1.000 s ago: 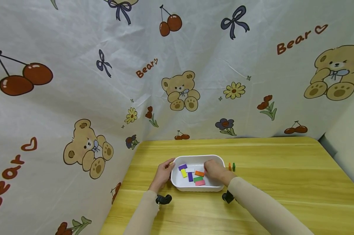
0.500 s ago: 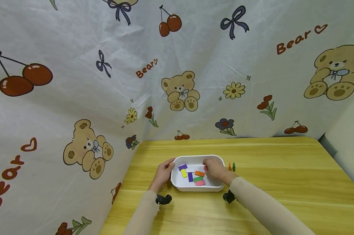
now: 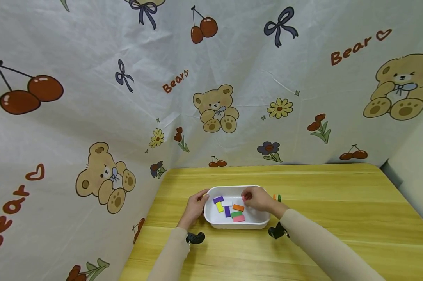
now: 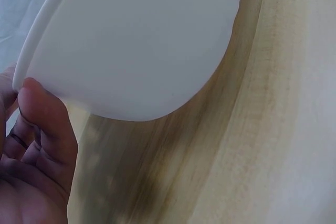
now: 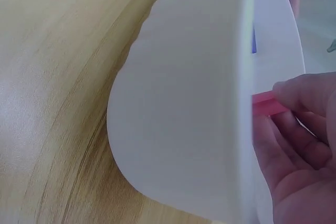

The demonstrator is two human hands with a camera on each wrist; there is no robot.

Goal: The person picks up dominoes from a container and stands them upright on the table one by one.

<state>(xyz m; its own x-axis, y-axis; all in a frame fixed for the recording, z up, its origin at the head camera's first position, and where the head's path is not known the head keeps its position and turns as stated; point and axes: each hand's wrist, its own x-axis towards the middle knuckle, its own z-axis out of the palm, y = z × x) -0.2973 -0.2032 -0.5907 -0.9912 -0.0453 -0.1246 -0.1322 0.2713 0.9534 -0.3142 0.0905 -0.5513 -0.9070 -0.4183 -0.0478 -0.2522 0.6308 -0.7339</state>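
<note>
A white plastic tray (image 3: 232, 226) stands on the wooden table with several small coloured blocks lying in its left and middle part. At the tray's left end my left hand (image 3: 194, 208) pinches the rim between thumb and fingers, as the left wrist view also shows. Inside the right half, my right hand (image 3: 258, 200) holds a small pink block (image 5: 269, 104) between thumb and fingers. Beneath and left of that hand lie an orange block (image 3: 238, 207), a green block (image 3: 236, 214) and another pink block (image 3: 239, 219). The tray's right end is partly covered by the right hand.
Just right of the tray, another orange block (image 3: 274, 196) and a dark green block (image 3: 279, 198) stand on the table (image 3: 331, 210), partly behind my right wrist. A patterned cloth (image 3: 246, 78) hangs behind and to the left.
My right hand has risen slightly and shifted a little with the pink block, which now shows at its fingertips. The left hand and the tray stay in place.
</note>
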